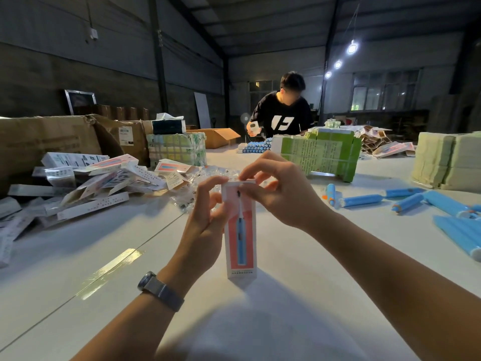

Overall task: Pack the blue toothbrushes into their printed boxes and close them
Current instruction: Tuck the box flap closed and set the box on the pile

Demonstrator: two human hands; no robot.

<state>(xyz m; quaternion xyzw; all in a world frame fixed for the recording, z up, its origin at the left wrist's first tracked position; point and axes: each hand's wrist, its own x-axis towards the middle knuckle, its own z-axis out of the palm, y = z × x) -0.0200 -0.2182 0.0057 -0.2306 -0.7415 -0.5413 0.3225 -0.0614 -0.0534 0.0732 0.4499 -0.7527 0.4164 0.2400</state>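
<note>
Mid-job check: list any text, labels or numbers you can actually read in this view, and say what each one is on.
"13": large white print on the black shirt of the person across the table.
Printed box held by left hand and right hand: bottom line too small.
Pile of boxes, green packs, carton label: blurred, unreadable.
</note>
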